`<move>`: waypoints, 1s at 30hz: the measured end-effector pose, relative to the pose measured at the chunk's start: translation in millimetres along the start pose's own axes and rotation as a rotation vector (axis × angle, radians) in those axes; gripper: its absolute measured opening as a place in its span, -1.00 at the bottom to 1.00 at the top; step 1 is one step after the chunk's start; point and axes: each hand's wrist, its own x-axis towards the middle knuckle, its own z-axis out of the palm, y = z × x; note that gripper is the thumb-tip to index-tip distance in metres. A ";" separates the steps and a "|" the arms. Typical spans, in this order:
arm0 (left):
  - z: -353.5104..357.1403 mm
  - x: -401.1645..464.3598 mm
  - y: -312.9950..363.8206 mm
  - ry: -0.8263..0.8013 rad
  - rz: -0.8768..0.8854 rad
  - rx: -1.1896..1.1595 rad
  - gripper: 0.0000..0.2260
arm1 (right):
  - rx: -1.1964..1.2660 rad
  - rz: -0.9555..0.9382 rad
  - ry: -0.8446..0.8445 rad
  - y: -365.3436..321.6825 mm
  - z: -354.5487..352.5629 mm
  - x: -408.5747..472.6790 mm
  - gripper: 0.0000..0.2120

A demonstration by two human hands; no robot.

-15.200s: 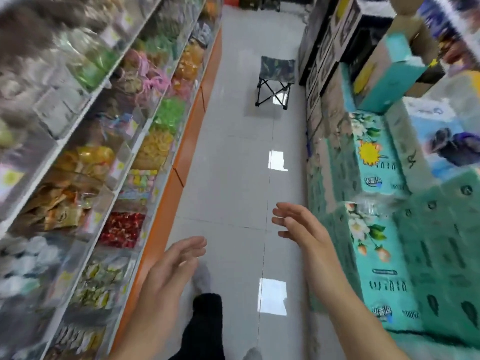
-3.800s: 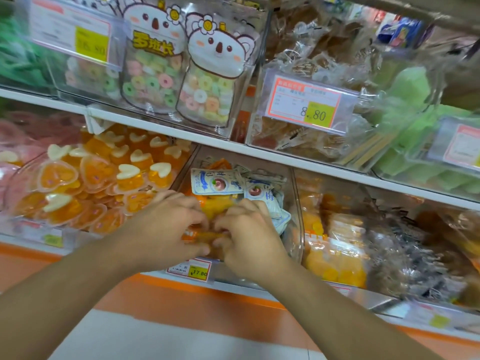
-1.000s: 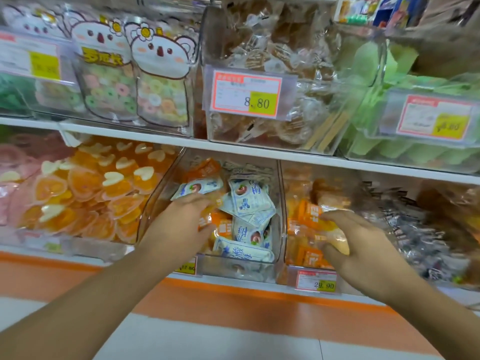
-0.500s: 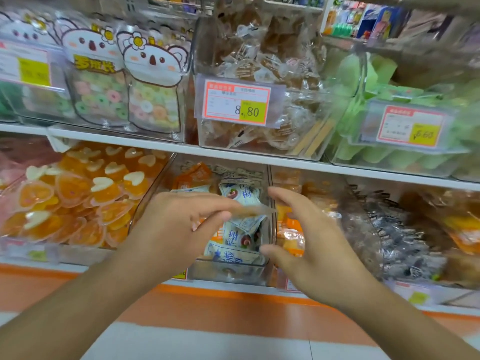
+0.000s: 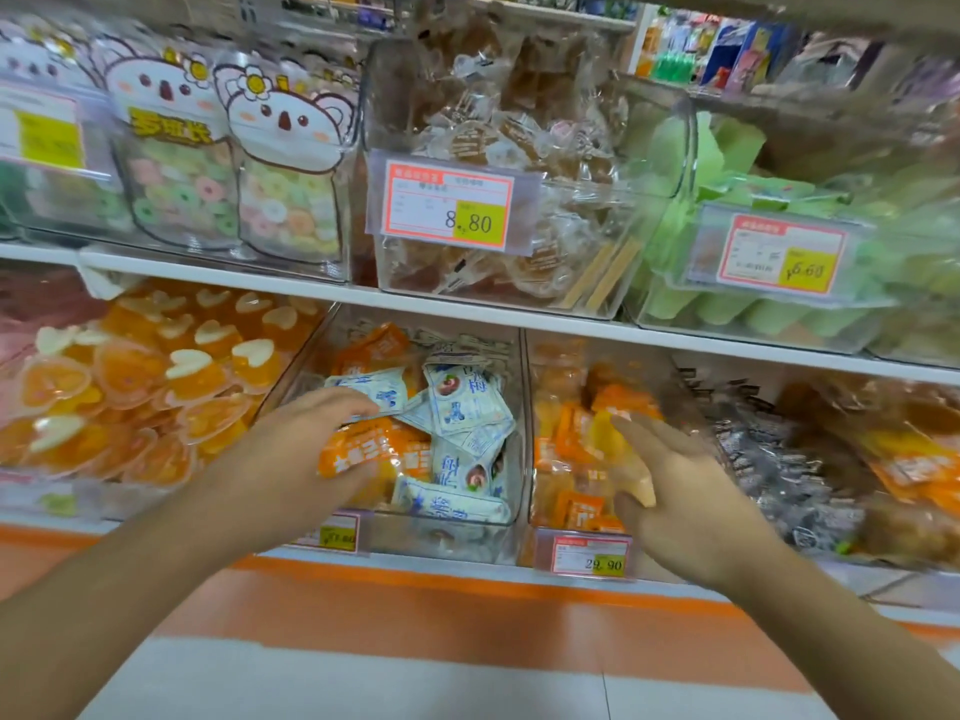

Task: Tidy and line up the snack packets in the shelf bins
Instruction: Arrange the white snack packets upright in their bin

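Observation:
A clear middle bin (image 5: 457, 540) on the lower shelf holds jumbled blue-and-white packets (image 5: 462, 407) mixed with orange ones. My left hand (image 5: 291, 454) reaches into it, fingers over and thumb under an orange packet (image 5: 374, 452) at the bin's front left. The neighbouring bin to the right holds orange and yellow packets (image 5: 571, 444). My right hand (image 5: 675, 491) hovers at that bin's front with its fingers spread, holding nothing that I can see.
Heart-shaped jelly cups (image 5: 145, 387) fill the bin to the left, dark wrapped snacks (image 5: 779, 459) the one to the right. The upper shelf carries koala bags (image 5: 280, 163), a lollipop bin (image 5: 519, 148) and green packets (image 5: 727, 304). An orange plinth (image 5: 467, 600) runs below.
Both hands were together in front of the middle bin. My left hand has dropped onto the orange packet, and my right hand has swung right to the neighbouring bin.

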 end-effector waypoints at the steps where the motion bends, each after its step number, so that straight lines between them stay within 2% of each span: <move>1: -3.1 -2.4 -7.7 -0.013 -0.008 0.019 -0.51 | 0.009 -0.014 -0.020 -2.6 2.0 0.5 -0.34; 6: -14.4 -12.3 -25.7 0.014 0.012 0.157 -0.48 | 0.108 -0.227 0.126 -54.6 6.4 6.0 -0.57; 9: -15.4 -13.6 -35.7 0.039 -0.003 0.148 -0.45 | 0.175 -0.399 0.024 -109.0 23.8 22.1 -0.60; 12: -13.2 -15.2 -51.5 0.052 -0.016 0.097 -0.44 | 0.188 -0.507 -0.097 -157.2 52.4 50.3 -0.49; 16: -10.7 -15.1 -64.8 0.075 0.000 0.060 -0.45 | 0.077 -0.427 -0.177 -186.9 77.7 75.8 -0.37; 19: -8.9 -13.2 -66.6 0.085 -0.003 0.056 -0.46 | 0.163 -0.370 -0.179 -191.0 81.6 79.0 -0.32; 25: -9.7 -13.6 -69.8 0.086 0.014 0.013 -0.48 | 0.250 -0.387 -0.206 -193.9 66.6 86.6 -0.21; 27: -9.0 -13.6 -71.2 0.083 0.019 0.008 -0.49 | 0.227 -0.395 -0.223 -197.3 62.9 90.0 -0.26; 30: -8.1 -13.4 -71.8 0.078 0.014 0.021 -0.50 | 0.149 -0.437 -0.262 -202.3 62.8 91.6 -0.46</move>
